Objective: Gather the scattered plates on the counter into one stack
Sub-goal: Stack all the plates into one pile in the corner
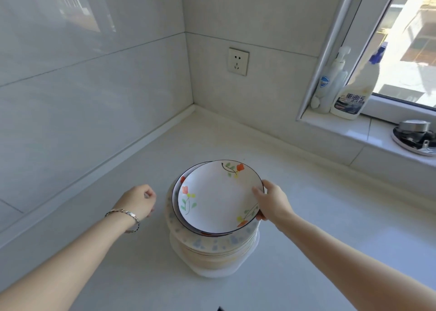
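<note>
A tall stack of plates (213,251) stands on the white counter (306,216) in front of me. On top lies a white plate with orange flowers and a dark rim (219,197), tilted and shifted a little right of the matching plate under it. My right hand (271,201) grips that top plate by its right rim, thumb on the upper face. My left hand (139,201), with a bracelet on the wrist, hovers just left of the stack, fingers loosely curled, holding nothing.
Tiled walls meet in a corner behind the stack, with a wall socket (238,61). On the window sill at the right stand two cleaning bottles (349,93) and a dish with metal items (415,138).
</note>
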Tool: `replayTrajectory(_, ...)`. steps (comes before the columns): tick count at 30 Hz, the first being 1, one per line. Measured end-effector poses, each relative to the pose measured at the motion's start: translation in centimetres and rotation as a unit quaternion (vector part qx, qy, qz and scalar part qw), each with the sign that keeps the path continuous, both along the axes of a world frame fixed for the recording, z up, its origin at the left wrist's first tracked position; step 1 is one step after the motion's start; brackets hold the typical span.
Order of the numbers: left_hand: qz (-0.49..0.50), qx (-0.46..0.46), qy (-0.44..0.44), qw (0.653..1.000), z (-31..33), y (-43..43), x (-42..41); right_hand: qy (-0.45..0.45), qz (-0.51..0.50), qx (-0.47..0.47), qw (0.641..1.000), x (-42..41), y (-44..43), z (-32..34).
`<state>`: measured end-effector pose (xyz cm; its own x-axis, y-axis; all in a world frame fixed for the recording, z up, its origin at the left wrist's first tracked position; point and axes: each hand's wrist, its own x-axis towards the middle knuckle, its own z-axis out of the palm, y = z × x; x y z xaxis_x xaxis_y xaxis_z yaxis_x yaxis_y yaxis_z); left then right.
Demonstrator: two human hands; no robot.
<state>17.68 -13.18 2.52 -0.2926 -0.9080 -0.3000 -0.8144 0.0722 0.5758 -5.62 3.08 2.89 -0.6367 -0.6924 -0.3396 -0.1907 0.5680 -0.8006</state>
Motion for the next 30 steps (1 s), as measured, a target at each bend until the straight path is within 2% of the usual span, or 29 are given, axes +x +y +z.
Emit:
replayTrajectory(5, -0.003, 0.001, 0.001, 1.000, -0.2, 0.2, -0.1, 0.118, 0.022, 0.023, 0.993, 0.4, 0.1, -0.8)
replayTrajectory(9, -0.002, 0.004, -0.005, 1.000, -0.5, 0.2, 0.1, 0.198, 0.047, 0.112, 0.973, 0.8, 0.9, -1.6)
replayTrajectory(11, 0.003, 0.004, -0.003, 1.000, -0.7, 0.3, 0.3, 0.211, 0.048, 0.099, 0.971, 1.0, 1.2, -1.8)
replayTrajectory(15, 0.007, 0.003, -0.007, 1.000, -1.4, 0.9, 0.5, 0.114, 0.025, 0.001, 0.993, 2.0, 1.2, -3.2)
replayTrajectory(22, 0.043, 0.060, 0.005, 0.997, -3.9, 2.6, 1.4, 0.012, -0.044, -0.139, 0.989, 2.2, 2.0, -5.1)
replayTrajectory(24, 0.074, 0.109, 0.014, 0.991, -5.5, 3.4, 1.6, -0.010, -0.092, -0.109, 0.990, 1.7, 3.2, -6.6)
replayTrajectory(26, 0.112, 0.175, 0.025, 0.978, -7.4, 4.5, 1.8, -0.052, -0.136, -0.016, 0.989, 1.0, 4.5, -9.5)
replayTrajectory(28, 0.159, 0.241, 0.047, 0.956, -9.3, 5.8, 1.6, -0.104, -0.136, 0.068, 0.983, 0.5, 5.5, -12.2)
replayTrajectory(30, 0.217, 0.305, 0.088, 0.923, -11.0, 7.2, 1.0, -0.153, -0.139, 0.108, 0.972, 0.4, 5.9, -14.4)
